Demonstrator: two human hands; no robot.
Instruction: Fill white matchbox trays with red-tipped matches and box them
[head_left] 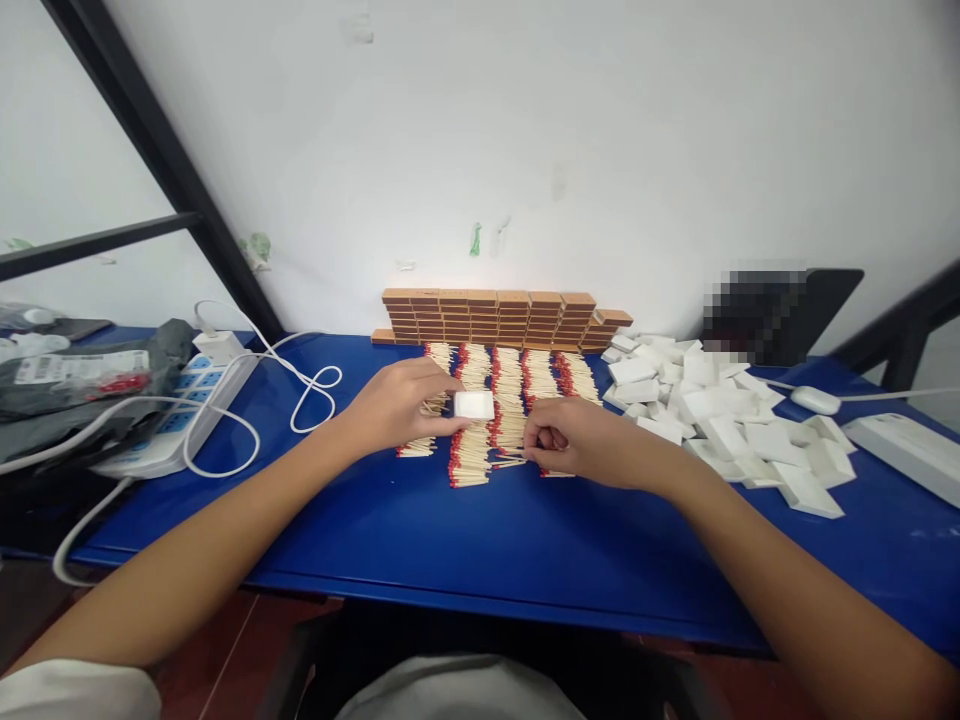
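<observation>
My left hand (409, 402) grips a small white matchbox tray (474, 406) by its left end, thumb below and fingers above, over the rows of matches. My right hand (559, 437) is closed in a pinch at the lower end of the middle rows of red-tipped matches (507, 390). A few loose matches (508, 459) lie right by its fingertips; whether any are held between them I cannot make out. The matches are laid in several columns on the blue table (420, 540).
Brown matchboxes (480, 318) are stacked along the wall. White trays (739, 410) lie heaped at the right, near a dark tablet-like panel (814, 315) and a white adapter (816, 400). At the left are a power strip (191, 410), white cables (307, 382) and a dark plastic bag (82, 385).
</observation>
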